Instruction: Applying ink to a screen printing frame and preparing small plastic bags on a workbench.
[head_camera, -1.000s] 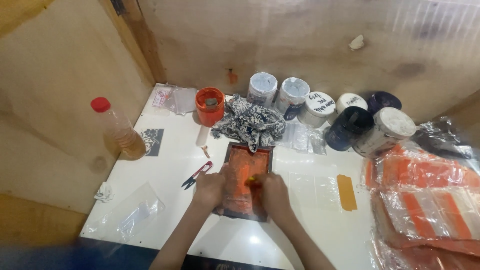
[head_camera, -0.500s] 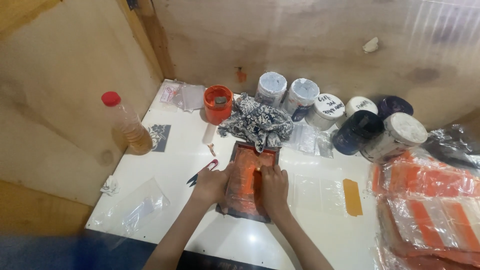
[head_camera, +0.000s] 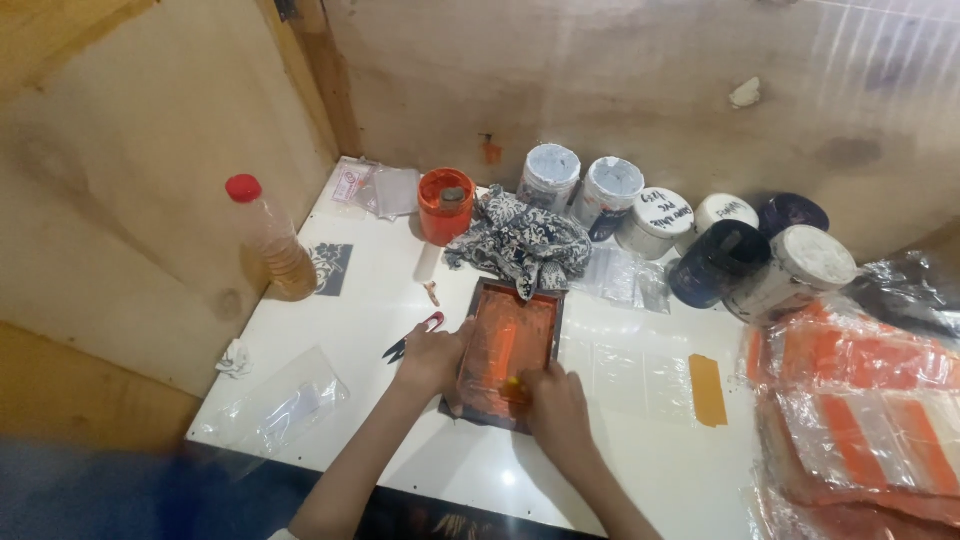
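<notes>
A small dark printing frame (head_camera: 480, 400) with an orange-stained screen lies flat on the white table (head_camera: 640, 470). My left hand (head_camera: 432, 355) grips the frame's left edge. My right hand (head_camera: 555, 405) rests on the near part of the screen, closed on a small orange-smeared squeegee (head_camera: 513, 384) that is mostly hidden under the fingers. A clear plastic sheet (head_camera: 625, 375) lies just right of the frame.
A patterned cloth (head_camera: 520, 240) and an orange pot (head_camera: 445, 205) sit behind the frame, with several lidded paint jars (head_camera: 655, 220) along the wall. Also here: a red-capped bottle (head_camera: 270, 240), small scissors (head_camera: 410, 340), an orange strip (head_camera: 707, 390), stacked orange-printed bags (head_camera: 860, 400), clear bags (head_camera: 280, 405).
My right hand has drawn back along the screen toward the frame's near edge. My left hand has stayed on the left edge. The view shifted slightly.
</notes>
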